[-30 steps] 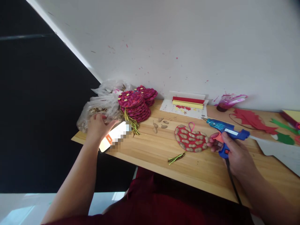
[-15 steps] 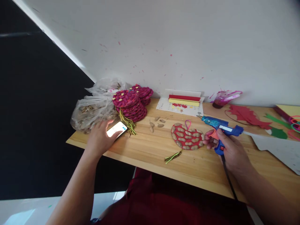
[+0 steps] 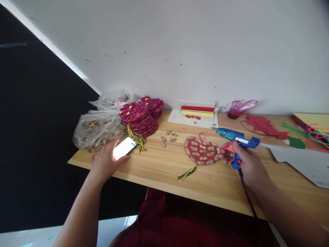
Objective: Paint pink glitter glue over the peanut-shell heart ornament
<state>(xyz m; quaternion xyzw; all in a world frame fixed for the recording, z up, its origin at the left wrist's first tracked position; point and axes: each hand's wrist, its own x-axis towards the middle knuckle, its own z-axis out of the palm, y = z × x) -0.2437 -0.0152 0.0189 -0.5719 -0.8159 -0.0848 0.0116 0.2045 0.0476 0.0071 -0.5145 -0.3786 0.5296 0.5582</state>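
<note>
Carelessly squeezed, the glue gun (image 3: pixel 228 133) your right hand (image 3: pixel 250 168) grips could drip beside the peanut plaque (image 3: pixel 202 151); left hand (image 3: pixel 104 163) clasps phone (image 3: pixel 123 149).

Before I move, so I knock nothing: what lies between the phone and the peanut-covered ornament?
In the head view: yarn tassels beside the phone, then loose peanuts.

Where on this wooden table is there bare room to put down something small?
The table has bare wood between the phone and the tassel of the peanut-covered piece, and from that tassel to the black cord, along the near edge. Crowded: the left end, with plastic bags and stacked purple pieces, and the far right side, with red paper.
</note>
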